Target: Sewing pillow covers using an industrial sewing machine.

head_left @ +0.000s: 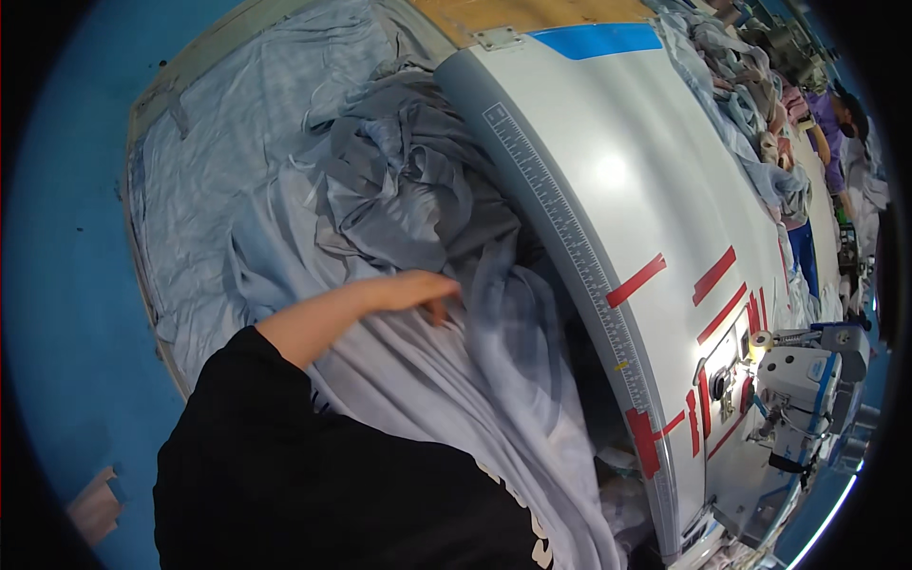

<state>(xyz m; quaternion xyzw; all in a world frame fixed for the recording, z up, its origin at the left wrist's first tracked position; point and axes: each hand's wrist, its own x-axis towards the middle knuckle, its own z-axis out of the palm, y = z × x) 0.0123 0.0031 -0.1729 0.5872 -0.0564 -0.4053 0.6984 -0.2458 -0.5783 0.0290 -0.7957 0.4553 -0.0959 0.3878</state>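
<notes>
Grey fabric point(418, 218), a big rumpled heap of it, fills the bin-like space left of the work table and spills down toward the bottom of the head view, right up against the table's curved edge. Only one view here, so that's all there is.

The left hand point(418, 290) comes in from the lower left on a bare forearm, with a black sleeve point(285, 446) below it. It lies palm down on the fabric, fingers stretched forward and dipping into a fold, thumb tucked under. Looks more like pressing or a loose pinch than a proper clench, but I honestly can't tell if it's gripping a fold or just resting on it. The right hand isn't anywhere in the picture.

The white table point(617, 171) runs from the top middle down to the lower right. It has a printed ruler strip point(570, 247) along its near edge and several red tape marks point(635, 280) on top, plus a blue patch point(597, 40) at the far end. A white sewing machine point(803, 380) sits at the lower right end of the table. More piled cloth point(750, 114) lies along the far side of the table, and another person in purple point(831, 123) is over there, well apart from the hand. The floor point(57, 285) is blue.
</notes>
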